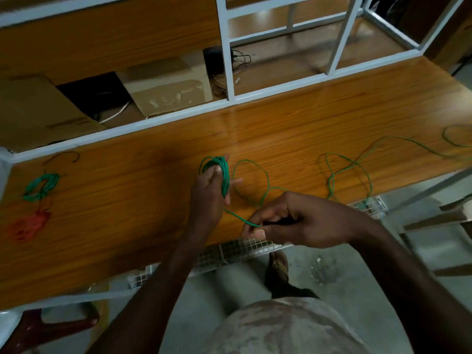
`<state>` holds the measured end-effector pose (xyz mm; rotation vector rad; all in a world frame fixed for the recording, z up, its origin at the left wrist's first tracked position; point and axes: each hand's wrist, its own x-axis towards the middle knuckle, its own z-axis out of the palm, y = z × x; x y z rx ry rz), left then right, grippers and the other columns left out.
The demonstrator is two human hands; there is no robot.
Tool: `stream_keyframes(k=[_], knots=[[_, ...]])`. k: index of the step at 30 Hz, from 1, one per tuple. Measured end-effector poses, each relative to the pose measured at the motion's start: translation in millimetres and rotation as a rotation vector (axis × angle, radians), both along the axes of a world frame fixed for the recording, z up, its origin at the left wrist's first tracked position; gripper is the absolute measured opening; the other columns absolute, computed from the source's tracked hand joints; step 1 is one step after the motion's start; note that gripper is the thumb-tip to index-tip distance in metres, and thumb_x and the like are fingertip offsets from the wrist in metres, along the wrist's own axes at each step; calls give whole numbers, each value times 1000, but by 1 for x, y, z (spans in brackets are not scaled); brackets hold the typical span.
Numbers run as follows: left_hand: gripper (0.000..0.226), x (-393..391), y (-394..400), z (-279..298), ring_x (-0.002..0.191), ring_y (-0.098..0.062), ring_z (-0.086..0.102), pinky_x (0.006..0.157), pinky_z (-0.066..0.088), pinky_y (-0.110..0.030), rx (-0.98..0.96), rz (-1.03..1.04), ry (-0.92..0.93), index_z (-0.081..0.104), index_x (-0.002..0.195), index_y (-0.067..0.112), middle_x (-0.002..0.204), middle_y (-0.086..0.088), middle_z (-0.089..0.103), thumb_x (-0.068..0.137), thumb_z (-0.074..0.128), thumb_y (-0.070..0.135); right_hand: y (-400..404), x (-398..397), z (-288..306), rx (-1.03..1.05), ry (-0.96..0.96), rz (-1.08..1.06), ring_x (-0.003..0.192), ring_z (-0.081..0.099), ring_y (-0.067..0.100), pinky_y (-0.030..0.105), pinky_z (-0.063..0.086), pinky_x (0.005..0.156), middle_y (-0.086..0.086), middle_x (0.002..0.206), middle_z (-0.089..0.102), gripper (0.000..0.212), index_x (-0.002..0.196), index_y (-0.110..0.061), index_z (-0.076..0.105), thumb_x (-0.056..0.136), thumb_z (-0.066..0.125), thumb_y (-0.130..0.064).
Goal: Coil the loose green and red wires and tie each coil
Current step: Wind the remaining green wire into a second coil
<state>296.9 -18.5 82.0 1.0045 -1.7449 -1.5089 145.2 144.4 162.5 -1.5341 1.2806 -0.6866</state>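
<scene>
My left hand [210, 192] holds a coil of green wire [221, 172] upright above the middle of the wooden table [127, 200]. From the coil a strand runs down to my right hand [293, 222], which pinches it between thumb and fingers near the table's front edge. The loose rest of the green wire [344, 169] lies in loops across the table to the right and off the right edge. A finished green coil [40, 186] and a red coil [30, 224] lie at the far left of the table.
A white metal frame [227, 47] rises behind the table. Cardboard boxes [166, 88] and black cables sit on the floor beyond it. A wire-mesh shelf [237, 251] runs under the table's front edge. A dark red stool [33, 325] stands at the lower left.
</scene>
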Motion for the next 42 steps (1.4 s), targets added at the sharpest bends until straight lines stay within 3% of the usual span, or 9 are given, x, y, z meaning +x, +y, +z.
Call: stream_keyframes(k=[4, 7, 10, 12, 15, 22, 33, 39, 42], knots=[[41, 57, 13, -13, 74, -25, 77, 61, 53, -30, 65, -109, -50, 67, 129, 23, 48, -10, 51, 106, 37, 38, 19, 33, 2, -55, -65, -103, 54, 38, 10, 30, 30, 54, -9, 60, 52, 20, 112, -19, 82, 106, 65, -27], [49, 86, 35, -7, 63, -18, 70, 53, 39, -27, 84, -220, -69, 64, 137, 5, 48, 5, 61, 108, 37, 33, 30, 47, 11, -102, -81, -184, 49, 28, 11, 28, 22, 51, -5, 53, 37, 20, 108, -18, 83, 105, 65, -27], [45, 104, 58, 6, 54, -14, 69, 47, 36, -25, 161, -346, 9, 64, 134, 8, 63, -33, 66, 108, 35, 30, 35, 51, 16, -150, -91, -317, 48, 31, 10, 25, 27, 49, 5, 55, 34, 23, 105, -9, 81, 104, 63, -22], [45, 107, 70, 12, 73, -46, 76, 61, 39, -30, 225, -415, 60, 64, 133, 9, 65, -39, 64, 109, 33, 30, 35, 51, 18, -177, -81, -400, 49, 30, 8, 21, 29, 49, 8, 57, 31, 25, 102, -7, 79, 104, 61, -23], [45, 105, 84, 13, 90, -78, 60, 79, 38, -53, 316, -518, 131, 63, 138, 8, 56, -4, 69, 113, 31, 27, 35, 48, 18, -192, -70, -441, 50, 27, 17, 26, 26, 48, 21, 59, 29, 25, 101, -8, 77, 106, 60, -26], [51, 89, 112, 28, 95, -51, 75, 117, 43, -63, 473, -563, 294, 62, 139, -6, 44, -13, 39, 111, 31, 24, 38, 26, 13, -240, -14, -518, 48, 37, 0, 12, 31, 50, -9, 57, 42, 23, 101, 2, 74, 108, 60, -14], [59, 56, 124, 60, 90, -33, 77, 114, 47, -60, 643, -541, 564, 51, 152, -4, 47, -2, 42, 106, 34, 29, 44, -5, -38, -154, -209, -564, 52, 29, 16, 30, 25, 47, 13, 66, 37, 30, 101, 6, 60, 109, 59, -22], [57, 36, 114, 80, 91, -30, 77, 122, 39, -62, 641, -455, 679, 47, 154, -5, 47, -2, 43, 111, 22, 23, 50, 6, -60, -109, -250, -470, 52, 39, 16, 28, 31, 48, 6, 68, 51, 27, 91, -31, 67, 112, 54, -20], [55, 25, 107, 85, 97, -30, 76, 123, 37, -62, 599, -406, 664, 47, 154, -3, 47, -1, 44, 111, 25, 24, 53, 15, -63, -74, -259, -424, 48, 41, 10, 26, 33, 47, 8, 65, 50, 30, 91, -32, 71, 112, 53, -19]])
